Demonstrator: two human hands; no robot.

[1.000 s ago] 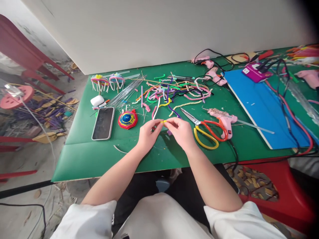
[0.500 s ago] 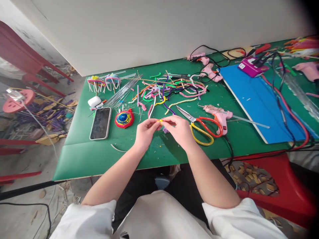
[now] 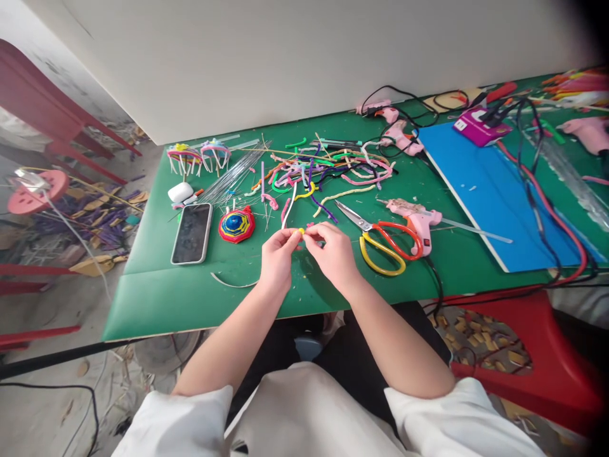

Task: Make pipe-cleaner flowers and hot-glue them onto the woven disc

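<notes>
My left hand [image 3: 277,256] and my right hand [image 3: 332,251] meet over the green table [image 3: 162,298], fingertips pinched together on a small yellow pipe-cleaner piece [image 3: 301,231]. Just beyond them lies a heap of coloured pipe cleaners [image 3: 323,171]. A red, yellow and blue woven disc [image 3: 236,224] sits left of my left hand. Scissors [image 3: 380,244] with red and yellow handles lie right of my right hand.
A phone [image 3: 192,233] and a white earbud case [image 3: 180,192] lie at the left. A pink glue gun [image 3: 416,219] sits by the scissors, more glue guns and cables at the back. A blue board [image 3: 495,197] covers the right side. Thin wires [image 3: 235,174] fan out behind.
Both hands have shifted slightly left and toward the pipe-cleaner heap, still pinching the yellow piece. The view has tilted a little.
</notes>
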